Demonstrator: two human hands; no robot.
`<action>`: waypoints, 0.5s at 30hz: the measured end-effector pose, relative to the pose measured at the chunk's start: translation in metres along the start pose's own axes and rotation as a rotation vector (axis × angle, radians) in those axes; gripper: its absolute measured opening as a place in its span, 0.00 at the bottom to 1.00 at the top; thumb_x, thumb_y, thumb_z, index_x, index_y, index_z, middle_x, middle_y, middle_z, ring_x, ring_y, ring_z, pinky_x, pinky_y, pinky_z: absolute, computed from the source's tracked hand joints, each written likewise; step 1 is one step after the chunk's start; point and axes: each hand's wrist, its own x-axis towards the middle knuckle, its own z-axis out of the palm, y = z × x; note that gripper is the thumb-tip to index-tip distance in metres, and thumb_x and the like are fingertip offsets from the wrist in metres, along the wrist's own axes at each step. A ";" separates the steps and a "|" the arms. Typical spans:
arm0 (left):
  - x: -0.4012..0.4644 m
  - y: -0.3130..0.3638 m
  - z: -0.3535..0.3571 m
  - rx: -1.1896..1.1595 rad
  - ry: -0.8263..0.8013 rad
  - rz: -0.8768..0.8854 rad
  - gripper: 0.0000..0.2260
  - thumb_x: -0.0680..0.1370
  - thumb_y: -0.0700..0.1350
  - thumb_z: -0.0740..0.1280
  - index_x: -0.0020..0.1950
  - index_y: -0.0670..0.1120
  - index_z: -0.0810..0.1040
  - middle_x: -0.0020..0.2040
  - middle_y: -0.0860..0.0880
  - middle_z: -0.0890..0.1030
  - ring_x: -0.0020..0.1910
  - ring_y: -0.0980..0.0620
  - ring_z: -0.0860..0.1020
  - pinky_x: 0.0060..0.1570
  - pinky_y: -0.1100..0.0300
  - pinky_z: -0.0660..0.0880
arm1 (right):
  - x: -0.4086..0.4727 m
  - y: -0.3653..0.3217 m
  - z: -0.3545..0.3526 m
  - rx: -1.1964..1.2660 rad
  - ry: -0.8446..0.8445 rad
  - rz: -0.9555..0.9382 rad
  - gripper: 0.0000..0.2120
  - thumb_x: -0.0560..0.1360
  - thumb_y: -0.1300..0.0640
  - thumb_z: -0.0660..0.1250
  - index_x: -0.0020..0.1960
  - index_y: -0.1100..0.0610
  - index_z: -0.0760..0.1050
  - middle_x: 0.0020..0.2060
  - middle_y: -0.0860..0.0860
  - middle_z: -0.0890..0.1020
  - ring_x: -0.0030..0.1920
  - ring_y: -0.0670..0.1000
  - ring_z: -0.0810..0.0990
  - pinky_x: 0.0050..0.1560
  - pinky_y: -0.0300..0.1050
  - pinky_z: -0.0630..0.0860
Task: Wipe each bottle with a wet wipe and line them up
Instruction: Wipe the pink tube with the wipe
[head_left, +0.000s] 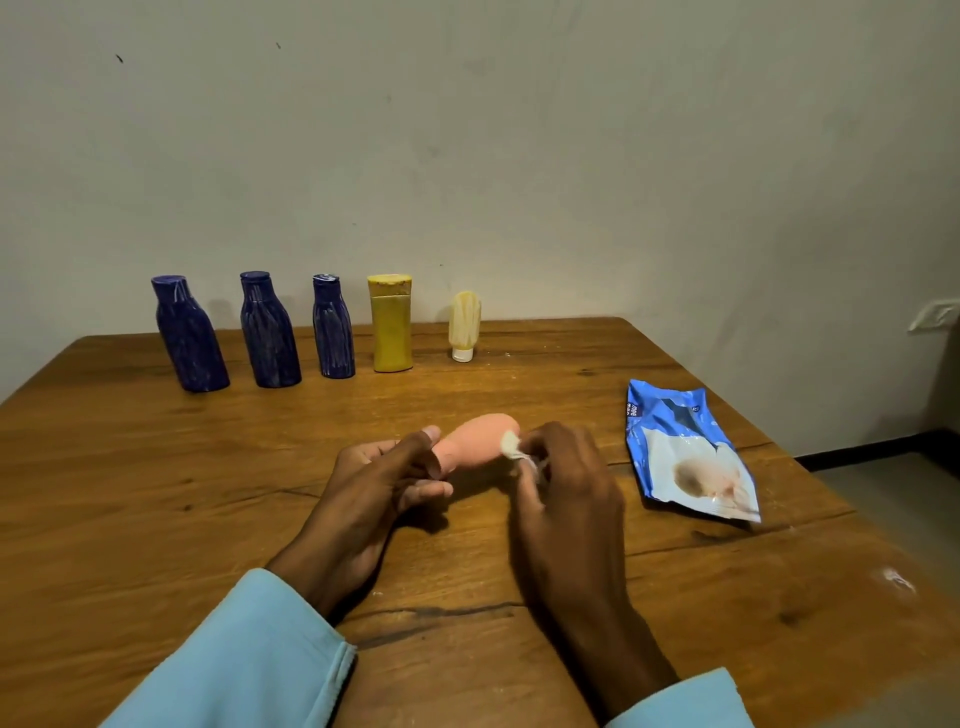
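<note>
Right hand (563, 483) first: its fingers (540, 441) are curled tight around a small white wipe (511, 446), pinching it against the far end of the pink bottle (475, 441). The left hand (374, 483) grips that same bottle from the other side, thumb (423, 439) over the top, fingers wrapped beneath, so the near end is hidden in the palm. The bottle lies roughly sideways between both hands, held above the table (156, 493) at its middle. I cannot tell whether it touches the wood.

Both wrists run back into light blue sleeves (249, 660) at the near edge.

Out to the right, well apart from the hands, a blue wipes pack (680, 447) lies flat on the table, crumpled, its pale front facing up.

Now to the far edge, along the wall (519, 156): a row of five standing upright, each apart from the next. From the left, three dark blue bottles (270, 332), streaked with pale marks, the leftmost appearing to lean. Next a yellow bottle (390, 325) with a flat cap. Last in line, a small cream tube (464, 325) standing on its white cap.

A white wall socket (935, 314) sits at the far right.
</note>
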 end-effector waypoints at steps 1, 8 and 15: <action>-0.001 0.002 0.000 -0.030 0.017 -0.009 0.15 0.81 0.47 0.73 0.58 0.36 0.81 0.44 0.39 0.89 0.32 0.51 0.83 0.36 0.55 0.84 | 0.003 0.006 -0.002 -0.011 0.046 0.081 0.13 0.78 0.59 0.72 0.57 0.45 0.74 0.52 0.42 0.75 0.49 0.42 0.76 0.47 0.39 0.78; 0.001 0.002 -0.001 -0.122 -0.016 -0.075 0.19 0.80 0.47 0.74 0.62 0.33 0.79 0.44 0.38 0.89 0.39 0.48 0.86 0.34 0.64 0.84 | -0.001 -0.003 0.000 0.078 0.061 -0.033 0.14 0.79 0.59 0.71 0.60 0.46 0.74 0.55 0.41 0.76 0.51 0.39 0.77 0.46 0.34 0.79; -0.006 0.003 0.002 -0.134 -0.164 -0.084 0.19 0.78 0.46 0.74 0.60 0.32 0.80 0.47 0.35 0.85 0.32 0.51 0.83 0.31 0.66 0.82 | -0.009 -0.016 -0.001 0.276 -0.053 -0.250 0.10 0.81 0.63 0.70 0.58 0.52 0.77 0.54 0.42 0.77 0.53 0.41 0.79 0.48 0.35 0.77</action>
